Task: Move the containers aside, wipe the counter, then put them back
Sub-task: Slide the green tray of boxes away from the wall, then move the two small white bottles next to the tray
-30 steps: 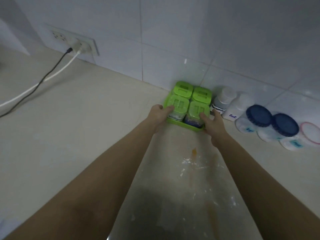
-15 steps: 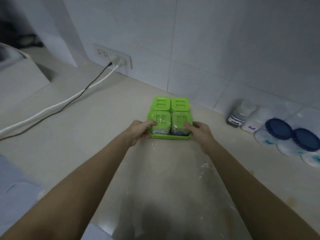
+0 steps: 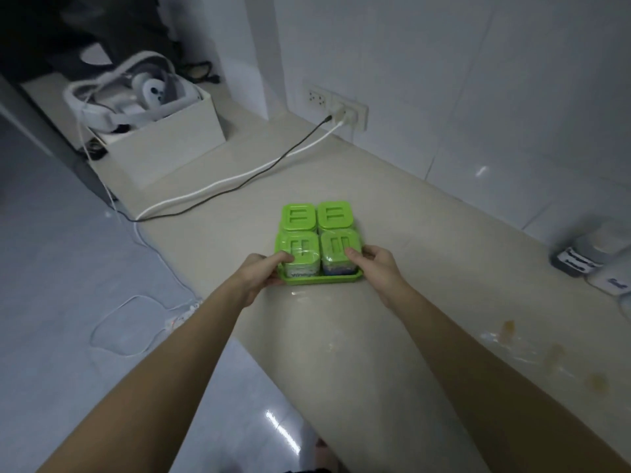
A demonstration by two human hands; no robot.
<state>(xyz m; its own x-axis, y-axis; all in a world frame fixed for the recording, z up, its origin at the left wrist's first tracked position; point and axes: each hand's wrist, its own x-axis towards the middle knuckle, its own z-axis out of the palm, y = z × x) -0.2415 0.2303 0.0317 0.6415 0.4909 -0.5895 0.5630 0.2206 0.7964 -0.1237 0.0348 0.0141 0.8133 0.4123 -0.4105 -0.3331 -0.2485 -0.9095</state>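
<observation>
I've got both hands clamped on the green tray (image 3: 321,279) of four green-lidded containers (image 3: 319,233). My left hand (image 3: 261,273) grips the tray's near-left corner, thumb over the front-left lid; my right hand (image 3: 374,264) grips the near-right corner, thumb on the front-right lid. Tray sits dead ahead between the hands, roughly square, at the counter (image 3: 392,206) near edge, well left of the orange spill (image 3: 508,327) and labelled jars (image 3: 580,259). Can't tell if it's resting or just lifted. Both hands equally near. My guess: set down here, well short of the white cable (image 3: 218,186).
</observation>
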